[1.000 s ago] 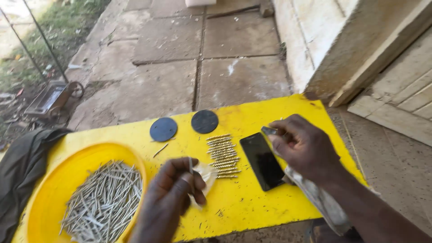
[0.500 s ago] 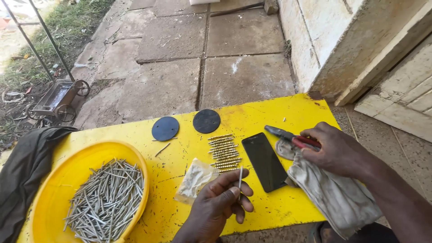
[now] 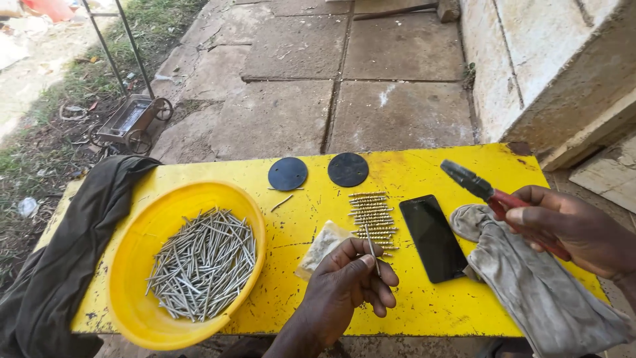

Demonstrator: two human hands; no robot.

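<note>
Nearest the camera, a single nail (image 3: pixel 372 249) is pinched upright in the fingers of the left hand (image 3: pixel 348 288), above the front of the scuffed yellow desk (image 3: pixel 424 311). Red-handled pliers (image 3: pixel 493 194) are gripped in the clenched right hand (image 3: pixel 570 229), over a grey cloth (image 3: pixel 536 285). A yellow bowl (image 3: pixel 136 255) heaped with nails is seen at the left, with a dark phone (image 3: pixel 434 237) and a row of nails (image 3: pixel 371 212) mid-desk. Two black discs (image 3: pixel 348 170) are placed near the far edge. Beyond, stone paving (image 3: pixel 371 99) and grass are visible.
</note>
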